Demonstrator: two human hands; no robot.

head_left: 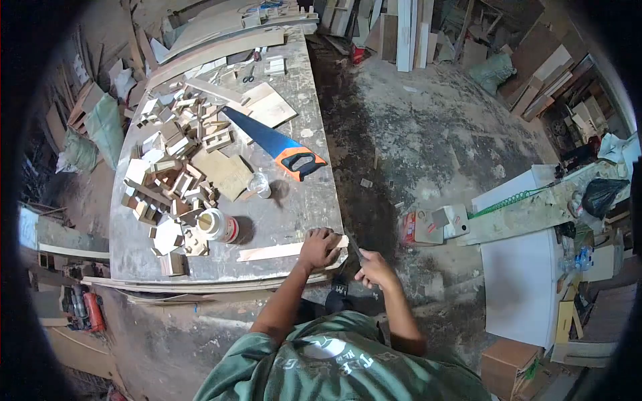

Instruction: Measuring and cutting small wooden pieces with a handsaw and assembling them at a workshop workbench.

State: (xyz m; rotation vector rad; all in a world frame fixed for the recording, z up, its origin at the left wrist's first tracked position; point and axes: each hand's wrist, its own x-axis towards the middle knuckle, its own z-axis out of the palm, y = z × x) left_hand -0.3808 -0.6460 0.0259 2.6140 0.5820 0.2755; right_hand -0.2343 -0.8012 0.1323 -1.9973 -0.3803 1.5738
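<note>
A thin pale wooden strip (274, 252) lies along the near right corner of the workbench (294, 207), its right end at the edge. My left hand (319, 248) presses down on this strip near that end, fingers bent over it. Just off the bench corner, my right hand (376, 271) is closed round a slim dark tool (356, 250), perhaps a file, held close to the strip's end. Most of its handle is hidden in my fingers. Left of the strip stands a white jar (217, 226) with a stick or brush in it.
A handsaw (271, 142) with an orange and black handle lies on the bench beside a clear plastic cup (259, 185). Many small wooden pieces (177, 150) are heaped at the left. Scissors (249, 75) and boards (269, 105) lie farther back. A cluttered side bench (521, 217) stands at right.
</note>
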